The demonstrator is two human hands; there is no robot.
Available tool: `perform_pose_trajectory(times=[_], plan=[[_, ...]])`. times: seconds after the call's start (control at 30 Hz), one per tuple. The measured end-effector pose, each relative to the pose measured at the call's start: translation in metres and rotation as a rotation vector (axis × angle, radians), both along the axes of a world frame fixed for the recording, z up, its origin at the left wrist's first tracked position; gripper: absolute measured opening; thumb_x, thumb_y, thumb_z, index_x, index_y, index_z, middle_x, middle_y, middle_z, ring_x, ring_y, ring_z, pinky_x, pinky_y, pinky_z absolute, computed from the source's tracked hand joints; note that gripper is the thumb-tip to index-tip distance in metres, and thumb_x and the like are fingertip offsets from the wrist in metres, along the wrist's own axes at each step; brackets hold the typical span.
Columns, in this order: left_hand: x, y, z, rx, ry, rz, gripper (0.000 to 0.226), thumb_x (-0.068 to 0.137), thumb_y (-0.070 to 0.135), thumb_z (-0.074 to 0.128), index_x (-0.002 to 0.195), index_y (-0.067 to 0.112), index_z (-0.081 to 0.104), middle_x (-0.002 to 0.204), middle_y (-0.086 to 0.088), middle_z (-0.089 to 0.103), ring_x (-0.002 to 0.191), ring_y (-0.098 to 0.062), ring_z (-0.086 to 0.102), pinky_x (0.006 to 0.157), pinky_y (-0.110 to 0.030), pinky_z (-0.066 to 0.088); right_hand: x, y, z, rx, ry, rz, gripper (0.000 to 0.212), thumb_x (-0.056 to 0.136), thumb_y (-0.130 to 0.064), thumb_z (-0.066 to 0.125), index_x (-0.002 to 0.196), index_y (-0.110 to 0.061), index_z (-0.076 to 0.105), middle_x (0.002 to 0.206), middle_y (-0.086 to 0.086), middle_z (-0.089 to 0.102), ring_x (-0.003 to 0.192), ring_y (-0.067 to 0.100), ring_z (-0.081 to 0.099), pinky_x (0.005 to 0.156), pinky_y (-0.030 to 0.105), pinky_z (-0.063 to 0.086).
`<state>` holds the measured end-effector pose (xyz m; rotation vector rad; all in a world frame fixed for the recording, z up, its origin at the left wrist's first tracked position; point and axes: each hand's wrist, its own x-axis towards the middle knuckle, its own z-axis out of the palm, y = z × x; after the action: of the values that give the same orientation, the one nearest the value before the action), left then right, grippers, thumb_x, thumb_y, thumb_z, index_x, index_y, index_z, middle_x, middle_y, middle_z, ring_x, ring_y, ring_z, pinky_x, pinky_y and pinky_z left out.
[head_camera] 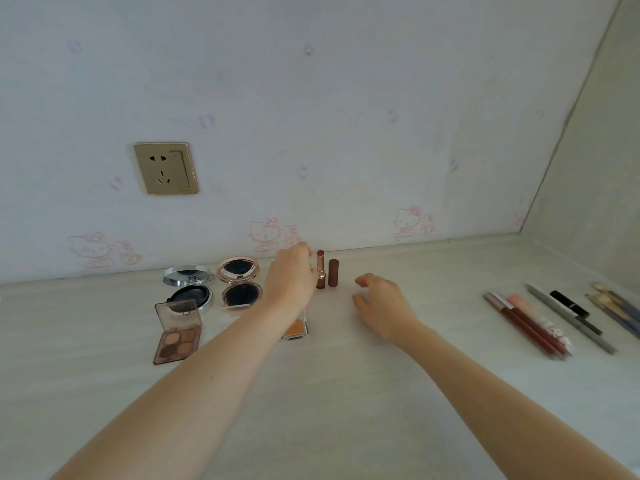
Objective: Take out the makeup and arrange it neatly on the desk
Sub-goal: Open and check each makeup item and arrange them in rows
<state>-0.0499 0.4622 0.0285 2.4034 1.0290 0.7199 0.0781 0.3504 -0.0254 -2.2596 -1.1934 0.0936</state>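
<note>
Standing upright, lipstick (pixel 320 270) touching left hand (pixel 290 277); cap (pixel 333 272) beside

Both bare forearms extend forward from the lower edge of the view, converging toward the middle. The left hand (pixel 289 277) is raised at the wrist, back of the hand toward the camera, fingers curled forward and bunched at their tips; whether they pinch anything cannot be judged, since the hand hides its own fingertips. The right hand (pixel 382 303) hovers lower, palm down, fingers loosely spread and slightly bent, grasping nothing.
</note>
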Motion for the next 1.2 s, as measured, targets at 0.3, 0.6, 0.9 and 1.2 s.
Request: perform_pose_trajectory(times=[0.3, 0.6, 0.9, 1.2], plan=[[-0.018, -0.053, -0.011, 0.196, -0.003, -0.148, 0.023, 0.092, 0.016, 0.049, 0.11, 0.011, 0.062, 0.094, -0.009, 0.07, 0.09, -0.027, 0.065, 0.073, -0.04, 0.054, -0.014, -0.069, 0.01, -0.109, -0.25, 0.02, 0.04, 0.097, -0.028, 0.046, 0.136, -0.016, 0.045, 0.134, 0.002, 0.051, 0.129, 0.02, 0.04, 0.096, 0.032, 0.041], [0.016, -0.122, -0.045, 0.466, 0.12, -0.418, 0.031, 0.093, 0.018, 0.045, 0.121, 0.014, 0.056, 0.107, -0.008, 0.065, 0.111, -0.027, 0.053, 0.081, -0.035, 0.045, 0.006, -0.157, 0.012, -0.173, -0.425, -0.031, 0.044, 0.097, -0.029, 0.046, 0.138, -0.015, 0.044, 0.136, 0.004, 0.051, 0.132, 0.021, 0.038, 0.105, 0.031, 0.035], [0.097, -0.171, -0.053, 0.474, 0.096, -0.582, 0.034, 0.094, 0.022, 0.043, 0.125, 0.014, 0.055, 0.121, -0.007, 0.062, 0.12, -0.025, 0.048, 0.093, -0.035, 0.042, 0.058, -0.238, 0.018, -0.183, -0.418, -0.196, 0.044, 0.095, -0.025, 0.05, 0.137, -0.013, 0.046, 0.138, 0.006, 0.05, 0.129, 0.024, 0.04, 0.104, 0.035, 0.038], [0.18, -0.196, -0.044, 0.396, 0.094, -0.644, 0.031, 0.096, 0.026, 0.044, 0.122, 0.015, 0.057, 0.12, -0.006, 0.061, 0.119, -0.025, 0.047, 0.091, -0.036, 0.043, 0.12, -0.274, 0.025, -0.247, -0.386, -0.362, 0.035, 0.095, -0.028, 0.046, 0.127, -0.015, 0.053, 0.123, 0.004, 0.057, 0.12, 0.025, 0.048, 0.09, 0.037, 0.047]])
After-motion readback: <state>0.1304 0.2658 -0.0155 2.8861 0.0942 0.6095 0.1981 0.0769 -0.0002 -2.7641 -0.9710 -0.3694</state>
